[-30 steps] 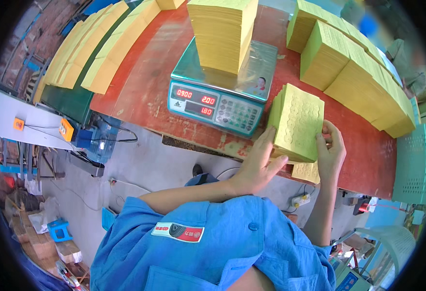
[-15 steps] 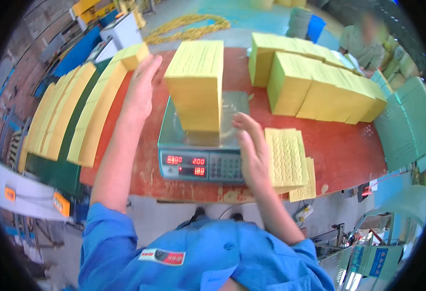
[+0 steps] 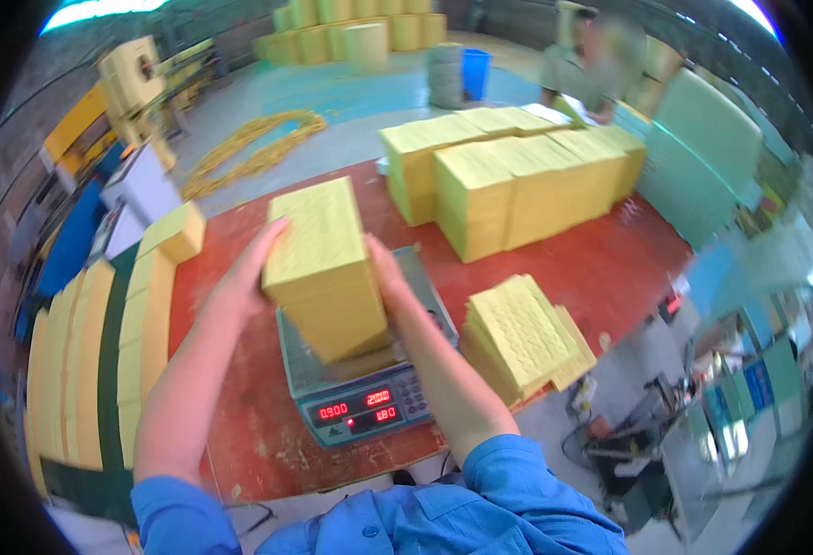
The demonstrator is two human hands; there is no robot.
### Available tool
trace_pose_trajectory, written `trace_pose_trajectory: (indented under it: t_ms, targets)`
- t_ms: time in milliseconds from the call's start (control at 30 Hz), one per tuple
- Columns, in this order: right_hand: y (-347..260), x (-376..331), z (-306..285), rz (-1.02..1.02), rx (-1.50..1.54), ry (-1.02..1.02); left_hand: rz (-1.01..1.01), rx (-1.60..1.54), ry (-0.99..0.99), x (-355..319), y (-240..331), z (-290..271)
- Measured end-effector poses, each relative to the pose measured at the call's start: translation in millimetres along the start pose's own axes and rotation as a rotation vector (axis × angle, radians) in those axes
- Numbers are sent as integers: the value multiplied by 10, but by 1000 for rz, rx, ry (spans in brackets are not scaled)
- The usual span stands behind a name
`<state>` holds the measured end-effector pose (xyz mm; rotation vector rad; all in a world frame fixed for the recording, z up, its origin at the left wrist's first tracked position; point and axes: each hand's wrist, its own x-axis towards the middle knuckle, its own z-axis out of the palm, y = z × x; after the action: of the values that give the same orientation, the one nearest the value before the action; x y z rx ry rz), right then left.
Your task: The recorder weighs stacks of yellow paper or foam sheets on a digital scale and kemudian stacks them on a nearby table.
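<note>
A tall stack of yellow paper sheets (image 3: pixel 328 287) with rows of curved marks on top is over the pan of a digital weighing scale (image 3: pixel 312 421). My left hand (image 3: pixel 254 264) presses along its left side. Against the right side lies my right hand (image 3: pixel 385 273), so the stack is clasped between both. Whether its base still rests on the pan, I cannot tell. Red digits glow on the scale's front panel. To the right of the scale, a lower, uneven stack of the same paper (image 3: pixel 522 328) sits near the table edge.
The red table (image 3: pixel 249 407) carries rows of yellow paper stacks (image 3: pixel 508 199) at the far right. More stacks (image 3: pixel 73 370) line a dark green surface at the left. Beyond are a blue bin (image 3: pixel 475 74), a yellow heap (image 3: pixel 249 153) on the floor and a person (image 3: pixel 582 79).
Both hands have come from apart onto the sides of the tall stack. The view has turned and lifted, showing more of the floor beyond the table.
</note>
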<state>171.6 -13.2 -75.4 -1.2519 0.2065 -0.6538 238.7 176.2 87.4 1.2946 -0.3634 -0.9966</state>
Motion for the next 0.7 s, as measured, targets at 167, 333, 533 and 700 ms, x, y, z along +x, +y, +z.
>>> trace_pose_trajectory:
  t_ms: [167,333,533,700]
  targets:
    - [-97,-949,405,-76,-213,105,-51,134,21,-570,-107,-413]
    - [-403,-1937,189,-209,-413,305,-96,202,-139,-592,-74,-113]
    - [-122,-2526,101,531,401,201,-100,159,-82,-464,-128,-385]
    - [-13,-2325,291,548,548,83,-70,143,-145,-678,-166,-230]
